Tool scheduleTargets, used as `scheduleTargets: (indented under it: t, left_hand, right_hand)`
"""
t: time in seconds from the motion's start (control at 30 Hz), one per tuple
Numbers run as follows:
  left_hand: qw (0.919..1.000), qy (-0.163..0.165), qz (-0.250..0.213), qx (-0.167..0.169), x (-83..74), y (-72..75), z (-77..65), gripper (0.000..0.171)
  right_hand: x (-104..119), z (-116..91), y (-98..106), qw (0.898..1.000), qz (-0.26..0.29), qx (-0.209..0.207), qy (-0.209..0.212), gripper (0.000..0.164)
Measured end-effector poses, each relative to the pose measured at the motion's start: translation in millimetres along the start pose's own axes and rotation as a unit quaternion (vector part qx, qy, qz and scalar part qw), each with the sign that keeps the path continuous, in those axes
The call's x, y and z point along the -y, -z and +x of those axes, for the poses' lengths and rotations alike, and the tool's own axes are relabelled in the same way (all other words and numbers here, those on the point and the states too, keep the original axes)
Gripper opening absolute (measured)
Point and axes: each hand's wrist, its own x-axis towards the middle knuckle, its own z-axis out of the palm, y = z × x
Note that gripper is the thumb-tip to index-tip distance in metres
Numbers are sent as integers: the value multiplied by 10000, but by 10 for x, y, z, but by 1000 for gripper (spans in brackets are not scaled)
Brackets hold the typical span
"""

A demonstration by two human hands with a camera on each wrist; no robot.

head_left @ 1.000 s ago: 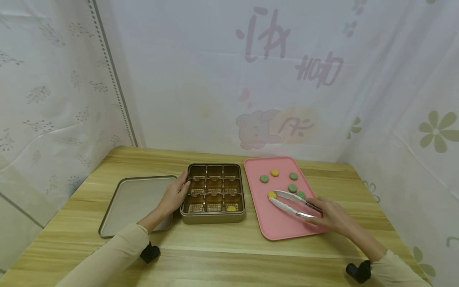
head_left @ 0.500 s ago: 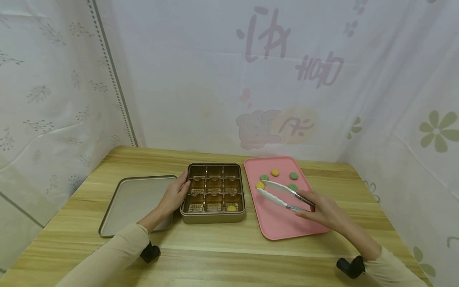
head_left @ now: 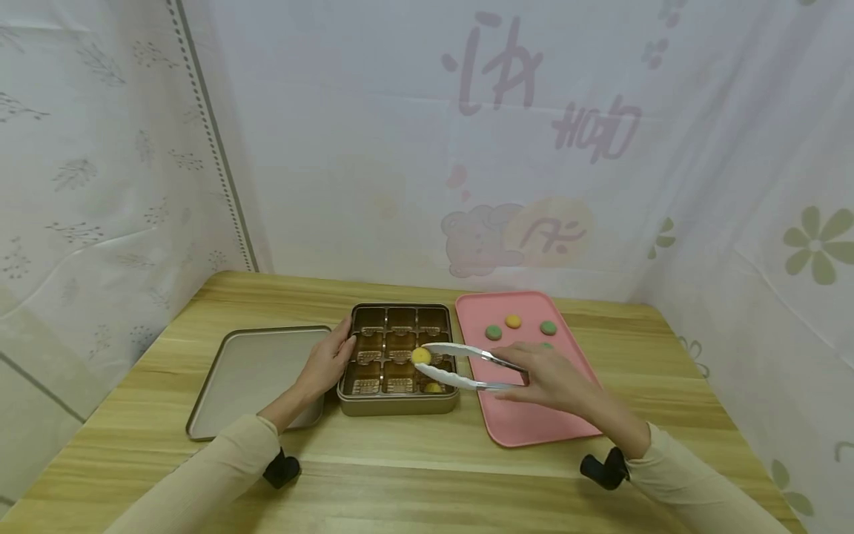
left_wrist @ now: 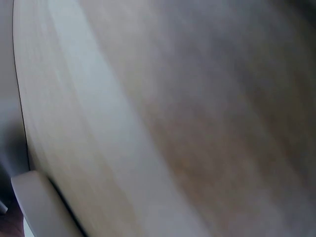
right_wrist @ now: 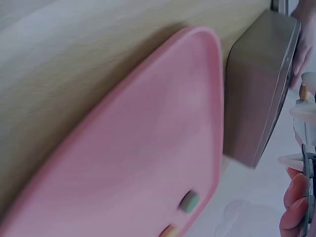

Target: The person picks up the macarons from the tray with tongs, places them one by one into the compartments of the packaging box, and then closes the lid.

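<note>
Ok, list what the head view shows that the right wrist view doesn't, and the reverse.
Only the head view: the flat metal lid, the compartments inside the tin, a yellow piece lying in one. Only the right wrist view: the tin's outer wall facing the pink tray, seen broadside. Both: tin, pink tray, tongs, a green piece, left hand and right hand.

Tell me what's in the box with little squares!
A yellow piece sits in the box, near right square. Tongs hold a second yellow piece above, hiding parts of the right-hand squares; I can't see what's covered.
</note>
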Motion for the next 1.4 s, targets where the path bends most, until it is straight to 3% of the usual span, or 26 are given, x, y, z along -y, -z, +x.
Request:
scheduleTargets:
  t: [0.27, 0.43, 0.8, 1.17, 1.27, 1.4]
  left_hand:
    - [10000, -45, -20, -47, 2, -6, 2, 52]
    - [10000, -35, 22, -61, -2, -4, 0, 51]
    - [10000, -18, -33, -15, -6, -4, 2, 51]
    - [10000, -53, -5, -32, -12, -9, -14, 52]
    - [10000, -74, -7, -40, -18, -8, -17, 52]
    - [10000, -66, -23, -59, -6, -3, -11, 52]
  right_hand:
    - [180, 264, -32, 9969, -265, 671, 311, 58]
    - [234, 336, -26, 9945, -459, 863, 384, 61]
    - [260, 363, -41, 9936, -709, 761, 437, 63]
    - [193, 255, -92, 9969, -451, 611, 214, 61]
    - [132, 167, -72, 9988, -122, 474, -28, 62]
    - [-61, 19, -43, 9994, 138, -24, -311, 62]
